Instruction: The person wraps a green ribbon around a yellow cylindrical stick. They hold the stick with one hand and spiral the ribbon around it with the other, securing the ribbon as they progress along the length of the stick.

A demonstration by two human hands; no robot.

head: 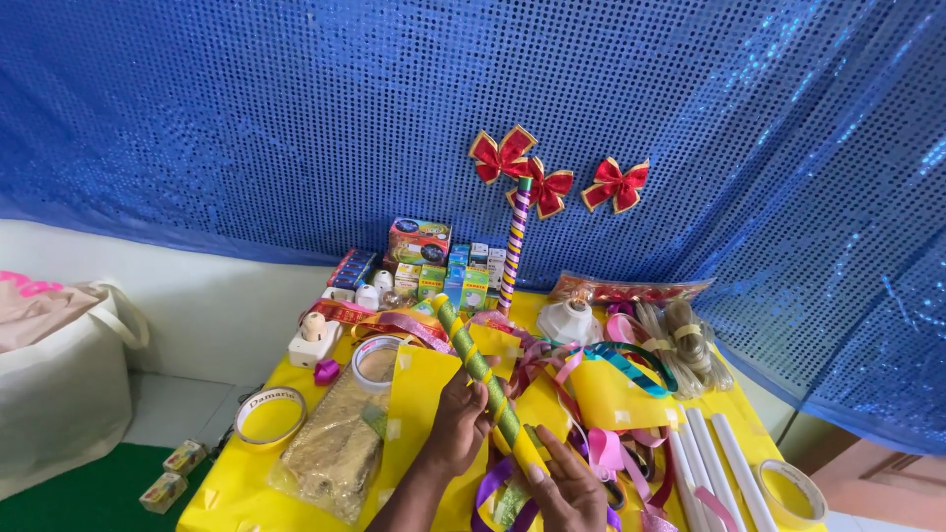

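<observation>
My left hand (456, 424) grips a long tube (477, 367) wrapped in green glitter paper with a yellow ribbon spiralling around it, held tilted with its top end toward the upper left. My right hand (569, 488) holds the tube's lower end, where yellow paper (527, 455) wraps it. Both hands hover above a yellow-covered table (222, 481) strewn with coloured ribbons (611, 453) and yellow paper sheets (419, 399).
A purple-striped stick (513, 248) with red bows stands upright at the back. Small boxes (439, 268), a white lamp socket (570, 320), tape rolls (269, 415), a gold glitter bag (333, 448) and white tubes (719, 463) lie around. A blue sequin curtain (296, 118) hangs behind. A white bag (59, 384) sits left.
</observation>
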